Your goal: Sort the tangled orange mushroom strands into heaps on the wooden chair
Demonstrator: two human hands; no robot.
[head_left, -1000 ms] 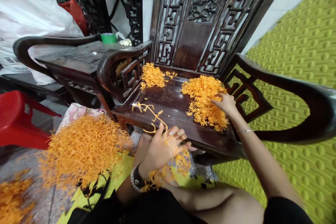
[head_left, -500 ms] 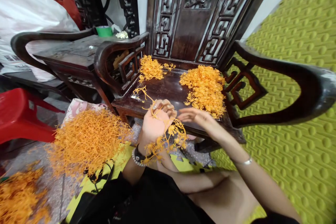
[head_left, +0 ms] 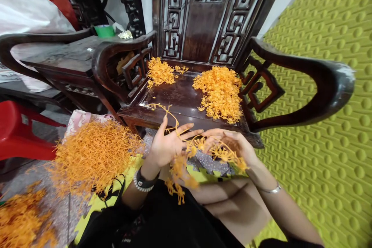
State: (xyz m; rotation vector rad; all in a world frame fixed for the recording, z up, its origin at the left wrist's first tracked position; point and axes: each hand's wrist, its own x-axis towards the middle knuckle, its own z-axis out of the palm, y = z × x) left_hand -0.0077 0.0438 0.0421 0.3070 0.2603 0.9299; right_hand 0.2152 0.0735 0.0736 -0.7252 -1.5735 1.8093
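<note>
My left hand (head_left: 168, 145) is palm up with its fingers spread, and a thin orange strand (head_left: 174, 118) lies across it. To its right, my right hand (head_left: 229, 143) has bent fingers around part of an orange stringy bunch (head_left: 223, 153). More of that bunch hangs, blurred, below my left hand. Behind the hands, on the dark wooden chair seat (head_left: 174, 99), rest a larger orange pile (head_left: 221, 91) at the right and a smaller orange pile (head_left: 160, 73) at the back left.
A big heap of orange strands (head_left: 95, 155) sits on a pink-white bag (head_left: 77, 120) at left, near a red stool (head_left: 17, 131). Another orange heap (head_left: 23, 217) is at lower left. Curved armrests flank the seat; a side table (head_left: 66, 52) holds green tape (head_left: 104, 31).
My left hand has opened, its fingers now spread. My right hand has moved down and its fingers now bend around part of the bunch. The camera view has shifted slightly.
</note>
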